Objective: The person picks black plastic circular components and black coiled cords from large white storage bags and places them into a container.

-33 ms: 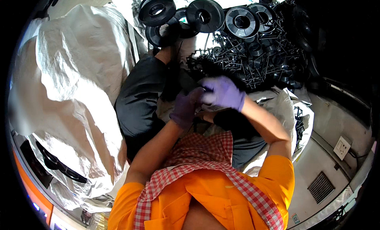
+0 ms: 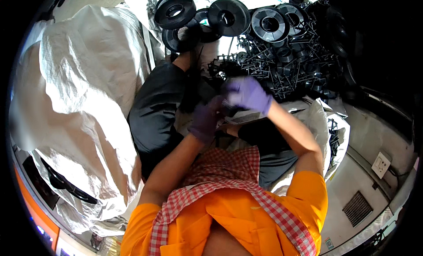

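My left hand [image 2: 206, 120], in a purple glove, is closed round a black plastic piece [image 2: 228, 108] in front of my lap. Its exact shape is lost against the dark background. Close beside it, my right hand [image 2: 249, 95], gloved the same way, bends its fingers over the same piece; motion blurs these fingertips. Just beyond the hands lies a heap of black plastic parts [image 2: 282, 73], with thin sticks and small round pieces mixed together.
Several black spools [image 2: 228, 17] lie at the far side, behind the heap. A big white woven sack [image 2: 88, 75] bulges at my left. To the right, another white sack [image 2: 319, 123] holds black sticks, near a wall socket [image 2: 380, 164].
My right hand has shifted slightly away from me and turned, and its fingers have lifted a little. The left hand stays nearly in place.
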A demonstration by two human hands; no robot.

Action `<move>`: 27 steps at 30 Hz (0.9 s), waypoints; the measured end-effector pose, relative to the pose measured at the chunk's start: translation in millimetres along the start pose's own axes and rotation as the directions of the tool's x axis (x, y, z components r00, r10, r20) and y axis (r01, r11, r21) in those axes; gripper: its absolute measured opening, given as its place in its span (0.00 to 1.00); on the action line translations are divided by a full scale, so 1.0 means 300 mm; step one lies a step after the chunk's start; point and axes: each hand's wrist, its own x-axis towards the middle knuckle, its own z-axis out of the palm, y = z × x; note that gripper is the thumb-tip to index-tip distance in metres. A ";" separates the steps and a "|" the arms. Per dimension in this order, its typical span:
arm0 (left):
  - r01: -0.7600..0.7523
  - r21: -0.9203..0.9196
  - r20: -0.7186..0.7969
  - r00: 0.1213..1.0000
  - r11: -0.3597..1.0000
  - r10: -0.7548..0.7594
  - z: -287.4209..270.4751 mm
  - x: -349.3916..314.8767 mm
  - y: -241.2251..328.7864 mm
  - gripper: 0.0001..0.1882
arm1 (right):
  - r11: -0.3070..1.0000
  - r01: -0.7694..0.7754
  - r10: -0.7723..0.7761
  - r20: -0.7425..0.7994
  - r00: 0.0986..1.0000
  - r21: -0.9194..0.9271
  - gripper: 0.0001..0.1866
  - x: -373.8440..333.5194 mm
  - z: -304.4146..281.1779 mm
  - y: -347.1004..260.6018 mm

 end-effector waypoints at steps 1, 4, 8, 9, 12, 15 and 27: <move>0.050 -0.066 -0.005 0.999 0.997 -0.051 -0.003 0.008 -0.004 0.20 | 0.998 -0.061 0.060 -0.224 0.973 0.001 0.21 0.059 0.015 0.098; 0.251 -0.339 -0.053 0.957 0.907 -0.285 0.002 0.017 0.039 0.14 | 0.874 -0.390 0.263 -0.393 0.881 -0.289 0.17 0.219 0.002 0.288; 0.288 -0.379 -0.052 0.942 0.880 -0.331 0.009 0.014 0.065 0.14 | 0.738 -0.419 0.405 -0.148 0.902 -0.529 0.22 0.286 0.045 0.526; 0.289 -0.352 -0.081 0.938 0.890 -0.336 0.009 0.009 0.075 0.15 | 0.714 -0.392 0.385 -0.143 0.912 -0.581 0.22 0.298 0.054 0.532; 0.254 -0.299 -0.121 0.946 0.920 -0.300 0.032 0.005 0.092 0.19 | 0.712 -0.402 0.381 -0.165 0.910 -0.576 0.21 0.273 0.050 0.545; 0.234 -0.309 -0.148 0.946 0.922 -0.290 0.057 0.008 0.111 0.18 | 0.574 -0.412 0.655 0.095 0.750 -0.707 0.20 0.260 -0.053 0.448; 0.073 -0.324 -0.197 0.970 0.943 -0.143 0.074 -0.071 0.125 0.24 | 0.832 -0.227 -0.081 -0.514 0.854 -0.507 0.19 -0.170 0.063 -0.083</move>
